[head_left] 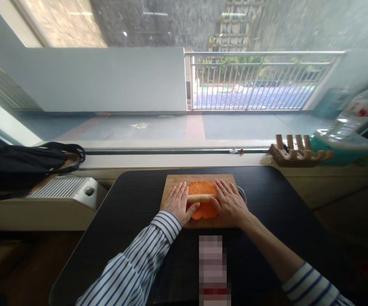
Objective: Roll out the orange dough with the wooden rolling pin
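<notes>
A sheet of orange dough (pixel 203 210) lies flattened on a wooden cutting board (pixel 173 180). Across its middle rests a pale wooden rolling pin (pixel 201 198). My left hand (pixel 178 204) lies flat over the pin's left end, fingers stretched out and thumb apart. On the other end is my right hand (pixel 230 203), palm down with its fingers extended. Both hands press on the pin from above and are not wrapped round it; they hide its ends. Dough shows in front of the pin and behind it.
The board stands on a black table (pixel 133 221), with a metal ring (pixel 242 194) at its right edge. Beyond is a window sill (pixel 158 160). A black bag (pixel 21 165) lies at the left; a wooden rack (pixel 294 154), a teal box (pixel 337 148) and a plastic bottle (pixel 358 112) stand right.
</notes>
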{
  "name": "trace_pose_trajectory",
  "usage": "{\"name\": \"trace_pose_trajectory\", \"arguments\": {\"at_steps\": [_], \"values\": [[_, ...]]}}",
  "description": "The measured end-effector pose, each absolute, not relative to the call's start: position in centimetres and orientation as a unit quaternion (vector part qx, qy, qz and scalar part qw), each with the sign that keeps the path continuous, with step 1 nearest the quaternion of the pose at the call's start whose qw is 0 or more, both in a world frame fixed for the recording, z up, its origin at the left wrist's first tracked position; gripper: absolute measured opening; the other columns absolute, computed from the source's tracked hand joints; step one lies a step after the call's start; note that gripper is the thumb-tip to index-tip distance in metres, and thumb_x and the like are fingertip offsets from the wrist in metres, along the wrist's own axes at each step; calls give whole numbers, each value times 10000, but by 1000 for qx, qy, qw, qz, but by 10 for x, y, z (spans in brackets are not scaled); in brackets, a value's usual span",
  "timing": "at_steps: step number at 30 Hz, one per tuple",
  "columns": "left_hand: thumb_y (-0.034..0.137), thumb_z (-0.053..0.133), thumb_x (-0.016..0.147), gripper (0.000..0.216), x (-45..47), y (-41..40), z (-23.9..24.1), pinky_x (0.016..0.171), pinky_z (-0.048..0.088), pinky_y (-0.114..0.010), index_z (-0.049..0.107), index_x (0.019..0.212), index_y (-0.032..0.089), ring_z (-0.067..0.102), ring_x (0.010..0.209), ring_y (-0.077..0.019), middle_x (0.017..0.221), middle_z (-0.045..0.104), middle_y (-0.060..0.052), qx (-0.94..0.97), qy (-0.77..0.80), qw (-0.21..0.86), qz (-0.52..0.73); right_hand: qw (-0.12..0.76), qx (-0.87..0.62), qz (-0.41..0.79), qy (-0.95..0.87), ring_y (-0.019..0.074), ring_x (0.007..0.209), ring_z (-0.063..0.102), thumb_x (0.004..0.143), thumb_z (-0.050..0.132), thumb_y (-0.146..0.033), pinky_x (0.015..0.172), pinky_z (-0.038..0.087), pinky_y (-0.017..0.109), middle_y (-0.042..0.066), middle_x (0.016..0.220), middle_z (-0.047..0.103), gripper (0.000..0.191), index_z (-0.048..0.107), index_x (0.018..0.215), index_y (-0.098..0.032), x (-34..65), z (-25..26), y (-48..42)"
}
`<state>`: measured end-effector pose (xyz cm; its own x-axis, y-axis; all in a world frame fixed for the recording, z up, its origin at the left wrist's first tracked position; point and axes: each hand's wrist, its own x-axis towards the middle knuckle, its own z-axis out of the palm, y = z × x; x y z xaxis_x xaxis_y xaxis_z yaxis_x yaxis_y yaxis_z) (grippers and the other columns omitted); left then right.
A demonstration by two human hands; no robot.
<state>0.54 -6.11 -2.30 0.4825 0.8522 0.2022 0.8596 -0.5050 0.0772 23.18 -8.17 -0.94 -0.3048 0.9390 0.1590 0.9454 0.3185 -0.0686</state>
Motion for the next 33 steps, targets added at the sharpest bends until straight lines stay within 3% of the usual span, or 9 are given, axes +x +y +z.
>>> {"name": "trace_pose_trajectory", "arguments": {"at_steps": [10,16,33], "values": [[614,203,901,759,13,-29,-15,1117,266,-459,415,1379,64,325,1359,-287,1446,392,-170,-848,-526,-5,-70,69,-596,-19,-799,258,1391,240,964,210,-461,1135,148,488,139,1476,339,608,391,1399,-77,231,-5,-53],[597,192,911,775,20,-7,-5,1135,227,-438,385,1387,18,309,1368,-280,1451,376,-179,-833,-552,-25,-22,52,-611,9,-790,261,1391,240,966,200,-469,1125,155,508,140,1483,328,607,398,1393,-85,231,-3,-30],[629,141,906,769,26,42,-9,1133,220,-429,396,1391,90,286,1381,-249,1476,355,-127,-808,-584,-73,-30,46,-636,70,-767,258,1400,209,964,206,-431,1118,160,515,125,1503,299,574,345,1417,-108,233,0,18]]}}
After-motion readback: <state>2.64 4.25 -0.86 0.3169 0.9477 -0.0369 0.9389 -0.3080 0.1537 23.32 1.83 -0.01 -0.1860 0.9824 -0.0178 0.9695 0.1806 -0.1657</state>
